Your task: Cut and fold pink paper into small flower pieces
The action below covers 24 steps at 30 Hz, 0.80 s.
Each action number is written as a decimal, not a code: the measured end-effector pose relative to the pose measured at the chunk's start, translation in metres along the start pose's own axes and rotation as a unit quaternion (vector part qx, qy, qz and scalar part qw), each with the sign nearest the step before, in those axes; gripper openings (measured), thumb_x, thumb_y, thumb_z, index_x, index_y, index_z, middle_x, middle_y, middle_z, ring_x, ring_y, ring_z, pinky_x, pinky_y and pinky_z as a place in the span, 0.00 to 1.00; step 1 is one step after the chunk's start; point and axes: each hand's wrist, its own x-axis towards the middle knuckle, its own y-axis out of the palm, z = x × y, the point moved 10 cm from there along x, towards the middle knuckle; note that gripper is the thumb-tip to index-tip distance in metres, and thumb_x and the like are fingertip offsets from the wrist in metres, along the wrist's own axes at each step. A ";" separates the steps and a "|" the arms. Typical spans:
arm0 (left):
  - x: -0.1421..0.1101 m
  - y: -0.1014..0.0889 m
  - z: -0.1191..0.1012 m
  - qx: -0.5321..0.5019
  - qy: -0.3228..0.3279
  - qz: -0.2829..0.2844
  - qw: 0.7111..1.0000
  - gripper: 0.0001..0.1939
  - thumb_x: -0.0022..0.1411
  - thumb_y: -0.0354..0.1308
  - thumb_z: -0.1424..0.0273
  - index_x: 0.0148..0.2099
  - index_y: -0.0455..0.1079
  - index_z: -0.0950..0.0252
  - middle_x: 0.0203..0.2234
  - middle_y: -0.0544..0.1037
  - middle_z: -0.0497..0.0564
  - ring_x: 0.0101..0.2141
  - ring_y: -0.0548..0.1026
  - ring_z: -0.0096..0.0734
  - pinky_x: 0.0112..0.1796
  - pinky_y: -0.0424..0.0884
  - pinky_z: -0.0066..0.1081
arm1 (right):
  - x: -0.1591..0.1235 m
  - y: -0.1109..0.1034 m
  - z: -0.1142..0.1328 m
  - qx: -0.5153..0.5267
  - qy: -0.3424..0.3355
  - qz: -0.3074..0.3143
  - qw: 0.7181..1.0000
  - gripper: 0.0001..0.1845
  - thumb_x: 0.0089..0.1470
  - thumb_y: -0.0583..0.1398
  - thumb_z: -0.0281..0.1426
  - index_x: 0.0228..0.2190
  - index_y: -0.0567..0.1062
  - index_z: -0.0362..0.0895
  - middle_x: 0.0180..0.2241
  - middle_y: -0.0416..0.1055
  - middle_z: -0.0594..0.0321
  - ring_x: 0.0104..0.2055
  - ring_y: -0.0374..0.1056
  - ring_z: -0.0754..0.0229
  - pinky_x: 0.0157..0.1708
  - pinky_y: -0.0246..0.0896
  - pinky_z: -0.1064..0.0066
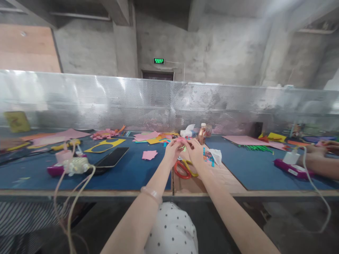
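Note:
My left hand (173,152) and my right hand (195,151) meet over the middle of the table. Their fingertips pinch a small pink paper piece (181,140) between them; its shape is mostly hidden by the fingers. A bit of light green shows just below it. Under my hands lie scissors with red handles (182,171) and, beside them, a yellow handle (192,170). Small pink paper squares (149,155) rest left of my left hand. Right of my right hand are blue and coloured paper scraps (209,157) and a crumpled white tissue (216,156).
A black phone (113,157), a power strip with cables (76,165), a yellow cut-out sheet (107,144) and a pink paper flower (103,134) are at left. Behind my hands stands a brown bottle (202,134). At right are another person's hands (321,151) and a purple power strip (291,168).

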 end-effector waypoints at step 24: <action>-0.001 -0.009 0.005 0.043 -0.029 -0.040 0.998 0.08 0.40 0.63 0.72 0.27 0.70 0.66 0.23 0.73 0.48 0.25 0.68 0.21 0.32 0.64 0.26 | -0.005 0.016 -0.024 0.141 0.208 0.072 0.965 0.15 0.45 0.56 0.43 0.22 0.67 0.43 0.15 0.60 0.68 0.17 0.56 0.66 0.16 0.52 0.75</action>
